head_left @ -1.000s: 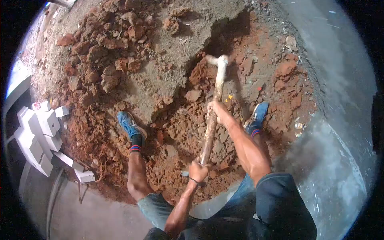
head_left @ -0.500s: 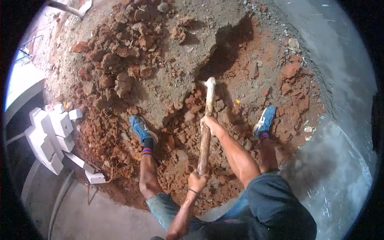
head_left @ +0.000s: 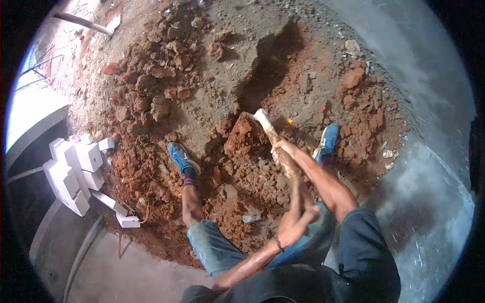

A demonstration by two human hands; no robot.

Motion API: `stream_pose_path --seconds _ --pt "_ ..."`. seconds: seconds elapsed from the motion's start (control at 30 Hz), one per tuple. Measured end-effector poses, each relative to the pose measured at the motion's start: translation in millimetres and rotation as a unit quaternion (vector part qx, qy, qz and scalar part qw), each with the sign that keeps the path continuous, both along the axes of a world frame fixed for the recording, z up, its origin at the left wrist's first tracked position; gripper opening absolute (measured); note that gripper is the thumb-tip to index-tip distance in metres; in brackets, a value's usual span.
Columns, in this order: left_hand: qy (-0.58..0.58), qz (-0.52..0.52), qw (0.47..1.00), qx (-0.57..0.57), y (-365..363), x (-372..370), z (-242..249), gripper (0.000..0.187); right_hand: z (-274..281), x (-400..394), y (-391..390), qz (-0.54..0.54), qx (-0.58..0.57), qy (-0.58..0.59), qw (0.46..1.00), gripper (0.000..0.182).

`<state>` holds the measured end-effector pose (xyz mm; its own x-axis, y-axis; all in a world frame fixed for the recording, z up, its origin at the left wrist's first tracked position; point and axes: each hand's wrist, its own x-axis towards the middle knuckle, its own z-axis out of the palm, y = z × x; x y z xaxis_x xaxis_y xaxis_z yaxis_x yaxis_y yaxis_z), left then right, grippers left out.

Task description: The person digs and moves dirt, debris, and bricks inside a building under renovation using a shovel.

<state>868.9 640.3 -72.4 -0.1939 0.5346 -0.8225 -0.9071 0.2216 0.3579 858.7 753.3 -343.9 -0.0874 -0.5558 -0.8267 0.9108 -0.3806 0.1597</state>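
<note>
My right hand is wrapped around the middle of the worn wooden handle of a hoe. Farther down, close to my thighs, my left hand is closed about the handle's lower end, somewhat smeared by motion. The handle's pale far end leans to the left. Its blade is hidden behind a big clod of red soil there. Broken red earth lies between my two blue shoes. A dug hollow with a dark, shaded edge lies beyond the handle.
Large clods are heaped at the upper left. White blocks are stacked at the left, beside a curved grey edge. Grey concrete floor borders the soil on the right. Another handled tool lies at the top left.
The handle has swung from nearly upright in view to leaning left at its far end. Both hands have moved right, the left one also upward. A big clod now shows beside the tool's head.
</note>
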Motion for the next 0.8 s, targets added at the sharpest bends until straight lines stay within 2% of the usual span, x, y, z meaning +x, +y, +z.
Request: stream_pose_path --seconds 0.07,0.1,0.2,0.27,0.37,0.4,0.43,0.47,0.5,0.53,0.57,0.6,0.63,0.67,0.7,0.73,0.77,0.8 --pt "0.107 -0.042 0.990 0.085 31.7 19.8 15.2 0.093 38.6 5.6 37.3 -0.009 -0.061 -0.036 0.997 0.017" --pt "0.160 -0.055 0.978 0.125 47.6 29.5 22.6 0.095 46.4 19.5 57.6 -0.049 -0.101 -0.074 0.991 0.016" --pt "0.072 -0.081 0.958 0.267 90.7 36.4 75.2 0.101 134.0 35.7 119.7 -0.073 -0.071 -0.076 0.992 0.015" --pt "0.037 -0.121 0.928 0.349 112.7 53.5 112.9 0.105 194.2 65.9 162.0 -0.133 -0.001 -0.052 0.990 0.014" --pt "0.057 -0.216 0.891 0.395 127.9 93.8 157.7 0.110 282.5 125.7 211.7 -0.231 0.073 -0.025 0.970 0.008" --pt "-0.037 -0.264 0.875 0.404 122.9 109.5 162.8 0.110 310.7 145.9 217.9 -0.270 0.132 -0.005 0.954 0.007" --pt "-0.035 -0.315 0.867 0.385 106.6 128.2 160.2 0.108 336.8 164.1 219.3 -0.304 0.190 0.014 0.933 0.006" --pt "-0.034 -0.367 0.854 0.368 90.2 147.1 157.8 0.106 354.4 178.9 213.3 -0.361 0.241 -0.021 0.901 0.006" --pt "0.025 -0.426 0.861 0.276 75.3 154.7 150.1 0.092 368.3 181.7 202.2 -0.399 0.323 -0.032 0.858 0.006" --pt "0.132 -0.460 0.869 0.125 61.8 158.4 130.8 0.078 363.3 192.7 193.7 -0.417 0.366 0.021 0.832 0.006" --pt "0.240 -0.463 0.853 -0.021 47.3 164.1 103.7 0.064 345.7 202.8 188.0 -0.433 0.406 0.073 0.802 0.006" --pt "0.338 -0.449 0.818 -0.123 36.6 165.5 59.5 0.050 319.0 204.3 183.4 -0.499 0.402 0.047 0.766 0.006" --pt "0.414 -0.446 0.777 -0.158 36.0 154.3 14.7 0.036 287.3 209.3 180.0 -0.564 0.396 0.019 0.725 0.005" --pt "0.474 -0.455 0.741 -0.139 47.6 140.6 -42.6 0.023 242.1 213.3 197.0 -0.377 0.546 0.139 0.735 0.007" --pt "0.512 -0.462 0.717 -0.099 70.4 126.7 -78.0 0.012 215.5 223.9 206.8 -0.158 0.652 0.244 0.700 0.009" --pt "0.546 -0.461 0.697 -0.059 102.1 119.3 -108.2 0.012 229.2 230.3 200.0 -0.158 0.655 0.234 0.700 0.009" --pt "0.569 -0.463 0.678 -0.038 121.8 124.5 -151.5 0.016 240.3 211.7 214.1 -0.342 0.624 0.112 0.694 0.011" --pt "0.592 -0.464 0.659 -0.017 142.4 127.5 -190.0 0.027 246.5 191.3 234.6 -0.506 0.552 -0.007 0.663 0.014"
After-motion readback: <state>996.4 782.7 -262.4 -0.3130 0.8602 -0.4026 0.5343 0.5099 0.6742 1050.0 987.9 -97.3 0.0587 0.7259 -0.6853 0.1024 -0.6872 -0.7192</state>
